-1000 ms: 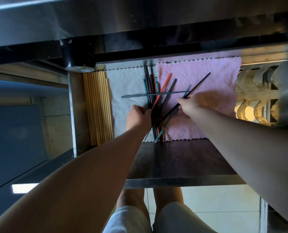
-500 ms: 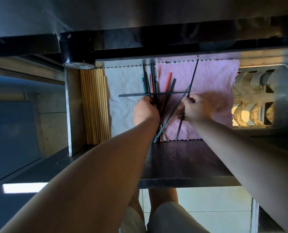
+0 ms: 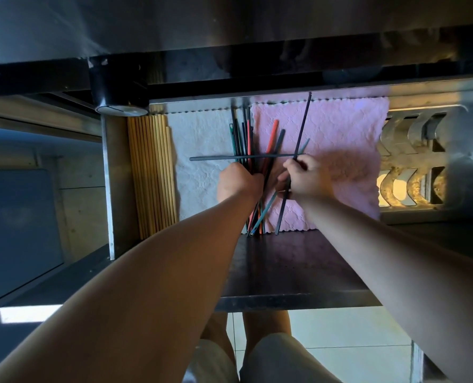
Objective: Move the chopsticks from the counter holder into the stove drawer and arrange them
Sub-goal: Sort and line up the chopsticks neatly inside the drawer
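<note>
Pinching one long dark chopstick (image 3: 303, 134) between its fingers (image 3: 293, 165), the right hand (image 3: 305, 178) is holding it nearly upright across the pink cloth (image 3: 340, 139), its far tip reaching the drawer's back rim. The left hand (image 3: 239, 182) is closing its fingers (image 3: 253, 179) around the loose bundle of coloured chopsticks (image 3: 246, 139), which is lying in the open stove drawer (image 3: 285, 261) along the seam between the pink cloth and the white cloth (image 3: 202, 139).

To do this well, the right hand is probably best laying its stick parallel to the bundle, while the left is squaring the near ends flush. One grey stick (image 3: 243, 157) is lying crosswise over the rest and looks to need turning next.

The sticks are thin, smooth and straight, likely slippery, in red, teal and black. Both cloths are quilted and soft, with scalloped edges. Pale bamboo chopsticks (image 3: 152, 175) are lying neatly ranked at the left wall.
</note>
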The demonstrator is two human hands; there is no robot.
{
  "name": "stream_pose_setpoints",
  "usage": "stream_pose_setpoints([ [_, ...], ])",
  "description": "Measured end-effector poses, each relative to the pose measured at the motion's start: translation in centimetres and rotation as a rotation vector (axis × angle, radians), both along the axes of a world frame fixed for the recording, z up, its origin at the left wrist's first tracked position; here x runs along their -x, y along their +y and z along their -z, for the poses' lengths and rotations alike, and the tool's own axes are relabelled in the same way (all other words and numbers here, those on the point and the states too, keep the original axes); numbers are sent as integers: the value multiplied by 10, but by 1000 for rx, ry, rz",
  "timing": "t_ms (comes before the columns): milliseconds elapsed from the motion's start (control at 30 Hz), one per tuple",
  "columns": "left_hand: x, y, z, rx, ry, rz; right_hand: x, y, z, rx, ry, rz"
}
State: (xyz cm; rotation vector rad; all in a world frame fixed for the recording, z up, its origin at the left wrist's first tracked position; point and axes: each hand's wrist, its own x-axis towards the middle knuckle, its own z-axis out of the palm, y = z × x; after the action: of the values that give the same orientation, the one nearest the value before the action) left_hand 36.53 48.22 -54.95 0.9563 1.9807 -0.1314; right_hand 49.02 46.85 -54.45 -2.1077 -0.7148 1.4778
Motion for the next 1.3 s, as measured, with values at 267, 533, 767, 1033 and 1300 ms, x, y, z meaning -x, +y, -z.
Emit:
stream_pose_setpoints([
  [267,5,-7,1,-171,-12,-72,6,0,-3,8,21,-7],
  [533,0,0,1,-180,48,155,6,-2,-7,17,20,-19],
  [767,-5,5,-5,-92,23,120,6,-3,-9,-19,-8,-52],
  [1033,11,-8,-12,-173,-88,-106,15,-4,-13,-6,6,-18],
  [1300,24,-13,0,-188,-50,-198,31,-7,-14,16,135,68],
])
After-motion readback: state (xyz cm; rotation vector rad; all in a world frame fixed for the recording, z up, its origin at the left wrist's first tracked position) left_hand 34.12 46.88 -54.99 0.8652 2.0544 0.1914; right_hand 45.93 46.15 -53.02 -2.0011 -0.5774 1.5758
